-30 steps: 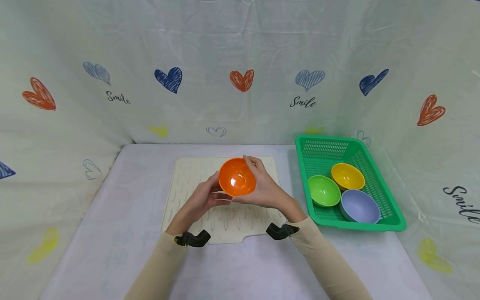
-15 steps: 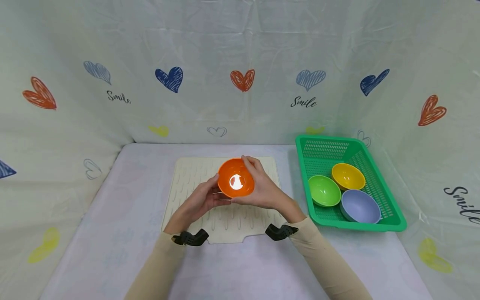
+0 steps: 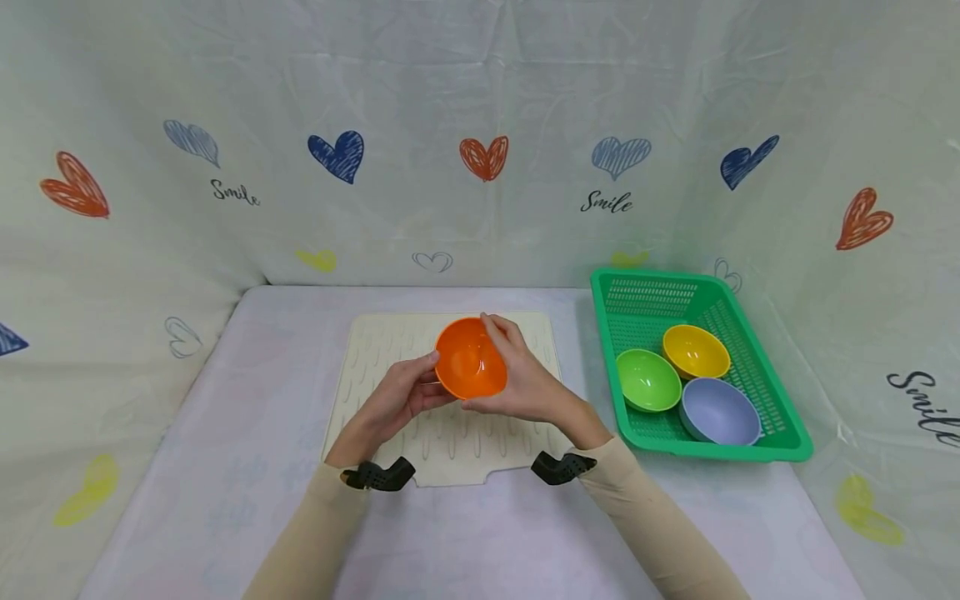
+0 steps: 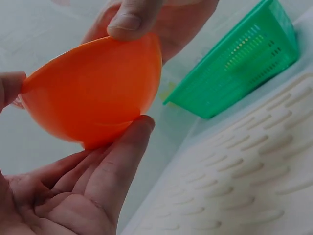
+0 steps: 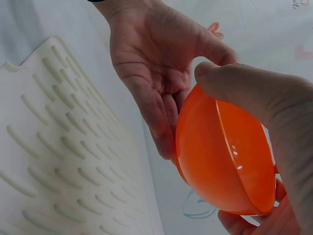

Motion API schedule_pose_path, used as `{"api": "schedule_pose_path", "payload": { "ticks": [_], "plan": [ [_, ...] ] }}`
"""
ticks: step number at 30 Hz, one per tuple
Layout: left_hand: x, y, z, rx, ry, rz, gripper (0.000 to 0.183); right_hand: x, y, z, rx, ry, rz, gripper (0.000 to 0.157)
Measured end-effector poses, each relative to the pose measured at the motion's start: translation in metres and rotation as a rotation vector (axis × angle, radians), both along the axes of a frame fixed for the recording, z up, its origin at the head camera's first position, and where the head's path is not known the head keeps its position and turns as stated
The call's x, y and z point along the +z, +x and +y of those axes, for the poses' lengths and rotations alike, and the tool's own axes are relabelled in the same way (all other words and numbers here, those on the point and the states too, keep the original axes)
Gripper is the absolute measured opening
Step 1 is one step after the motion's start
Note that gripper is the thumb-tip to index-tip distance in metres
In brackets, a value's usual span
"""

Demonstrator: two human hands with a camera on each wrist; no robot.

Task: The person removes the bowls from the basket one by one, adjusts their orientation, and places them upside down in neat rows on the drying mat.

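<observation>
Both hands hold an orange bowl (image 3: 470,358) above the cream ribbed mat (image 3: 450,446). Its inside faces the head camera, tilted toward the person. My left hand (image 3: 393,404) has its thumb at the bowl's left rim and its fingers under the base, as the left wrist view shows (image 4: 73,196). The right hand (image 3: 528,379) grips the bowl from the right, thumb on the near rim and fingers at the far side. In the right wrist view the bowl (image 5: 210,152) is seen from its side, between the two hands.
A green basket (image 3: 780,400) stands at the right of the table. Inside it are a light green bowl (image 3: 648,381), a yellow bowl (image 3: 696,352) and a lavender bowl (image 3: 720,412). A printed curtain (image 3: 420,100) closes off the back and sides.
The orange bowl has shifted very slightly left and tilted a little, and the bright reflection inside it has faded. Both hands keep their hold on it.
</observation>
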State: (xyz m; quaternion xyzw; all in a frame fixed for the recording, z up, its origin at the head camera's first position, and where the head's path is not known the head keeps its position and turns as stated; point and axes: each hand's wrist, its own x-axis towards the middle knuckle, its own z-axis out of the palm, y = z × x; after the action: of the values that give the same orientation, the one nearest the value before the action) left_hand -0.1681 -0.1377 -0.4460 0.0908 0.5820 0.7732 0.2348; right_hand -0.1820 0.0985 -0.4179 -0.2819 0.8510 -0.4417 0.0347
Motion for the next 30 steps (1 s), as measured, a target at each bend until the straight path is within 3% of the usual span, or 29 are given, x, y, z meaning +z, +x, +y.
{"api": "schedule_pose_path", "payload": {
  "ticks": [8, 14, 20, 26, 30],
  "plan": [
    [0.003, 0.003, -0.001, 0.076, -0.002, 0.03, 0.056, 0.004, 0.004, 0.0, 0.013, -0.005, -0.013, 0.109],
    [0.007, 0.003, -0.002, 0.12, -0.107, 0.082, 0.055, 0.009, 0.004, 0.003, 0.001, -0.01, -0.038, 0.096],
    [0.016, 0.003, -0.002, 0.175, -0.369, 0.225, 0.052, 0.013, -0.001, 0.006, -0.069, 0.018, -0.024, 0.093],
    [0.027, 0.01, 0.001, 0.211, -0.657, 0.387, 0.066, 0.015, -0.003, 0.008, -0.163, 0.037, -0.049, 0.094],
    [0.032, 0.015, 0.003, 0.215, -0.771, 0.573, 0.067, 0.012, -0.004, 0.009, -0.172, 0.021, -0.078, 0.098]
  ]
}}
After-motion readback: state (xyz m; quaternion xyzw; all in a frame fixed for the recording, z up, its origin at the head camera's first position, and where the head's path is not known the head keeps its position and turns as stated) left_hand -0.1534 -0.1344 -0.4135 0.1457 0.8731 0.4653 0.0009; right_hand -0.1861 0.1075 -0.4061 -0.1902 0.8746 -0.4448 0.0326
